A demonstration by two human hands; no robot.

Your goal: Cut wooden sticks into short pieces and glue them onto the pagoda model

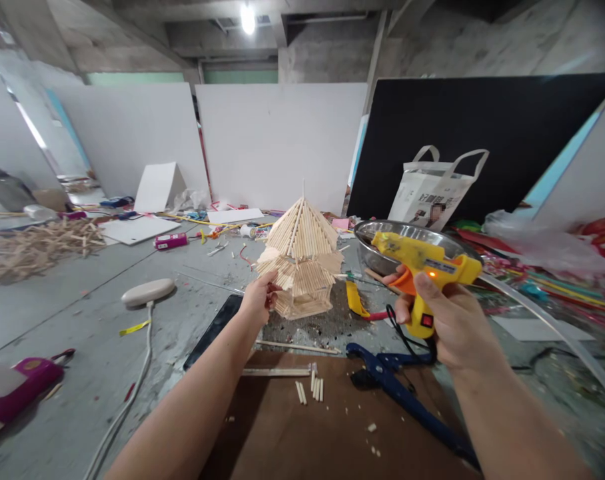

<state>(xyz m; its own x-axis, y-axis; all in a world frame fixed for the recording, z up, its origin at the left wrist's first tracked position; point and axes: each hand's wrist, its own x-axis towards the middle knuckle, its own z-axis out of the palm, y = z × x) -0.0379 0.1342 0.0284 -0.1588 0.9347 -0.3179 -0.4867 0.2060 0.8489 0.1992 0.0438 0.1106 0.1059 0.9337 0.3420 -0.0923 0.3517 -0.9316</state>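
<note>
The model (305, 247) is ribbed, matt wood; the glue gun (435, 263), smooth plastic; the bowl (366, 255), glossy metal; the phone (214, 332), smooth; the black panel (442, 117), matt.

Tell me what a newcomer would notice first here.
Probably the tiered stick model in the middle, with the left hand at its side. Next, the yellow glue gun in the right hand, its orange light glowing. Behind it, a white bag shows against the black panel.
</note>
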